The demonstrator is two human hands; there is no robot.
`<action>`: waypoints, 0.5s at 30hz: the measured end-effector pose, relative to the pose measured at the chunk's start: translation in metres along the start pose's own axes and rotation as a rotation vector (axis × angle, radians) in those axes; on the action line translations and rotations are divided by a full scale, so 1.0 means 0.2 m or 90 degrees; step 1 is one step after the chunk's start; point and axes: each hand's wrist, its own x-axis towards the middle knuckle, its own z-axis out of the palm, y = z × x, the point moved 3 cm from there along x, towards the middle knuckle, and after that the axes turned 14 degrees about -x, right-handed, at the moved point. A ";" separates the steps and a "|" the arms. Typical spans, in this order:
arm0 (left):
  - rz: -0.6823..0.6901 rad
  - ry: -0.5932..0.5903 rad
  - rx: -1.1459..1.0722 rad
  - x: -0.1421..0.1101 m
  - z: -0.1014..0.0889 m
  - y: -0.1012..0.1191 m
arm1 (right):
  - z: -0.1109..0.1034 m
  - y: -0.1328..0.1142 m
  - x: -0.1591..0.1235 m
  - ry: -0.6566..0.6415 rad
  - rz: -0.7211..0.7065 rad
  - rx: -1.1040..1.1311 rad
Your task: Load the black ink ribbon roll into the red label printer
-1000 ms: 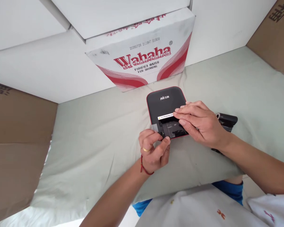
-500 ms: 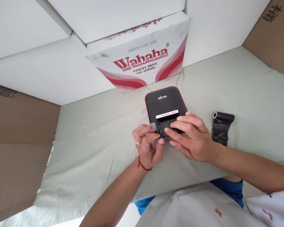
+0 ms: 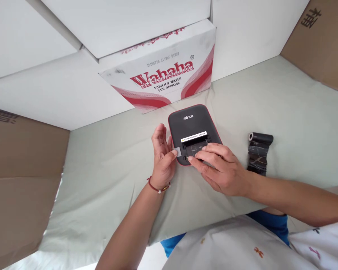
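The black device (image 3: 195, 123) lay flat on the cloth (image 3: 101, 180), its opening (image 3: 193, 150) at 6 o'clock, probably for reach. The open left hand (image 3: 162, 161) rested its thumb on the grey tab (image 3: 178, 152) at 8 o'clock, seemingly steadying it; the right hand (image 3: 225, 170), ungripped, spread fingers over the opening.

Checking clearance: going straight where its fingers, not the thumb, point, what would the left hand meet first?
Likely the Wahaha carton, standing ahead of the left hand; depth is unclear from this single view.
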 end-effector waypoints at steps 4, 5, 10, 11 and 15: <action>-0.044 -0.009 -0.056 0.01 0.01 -0.01 | 0.00 0.00 0.00 0.003 0.002 0.014; -0.057 -0.013 -0.071 0.01 0.02 -0.02 | 0.01 0.00 0.00 0.006 -0.002 0.020; -0.065 -0.049 -0.113 0.02 0.03 -0.05 | -0.01 0.00 0.04 0.022 -0.018 0.033; -0.063 -0.057 -0.117 0.02 0.03 -0.06 | -0.02 0.00 0.05 0.015 -0.022 0.033; -0.070 -0.102 -0.133 0.04 0.02 -0.09 | -0.11 0.07 0.18 -0.064 0.003 0.140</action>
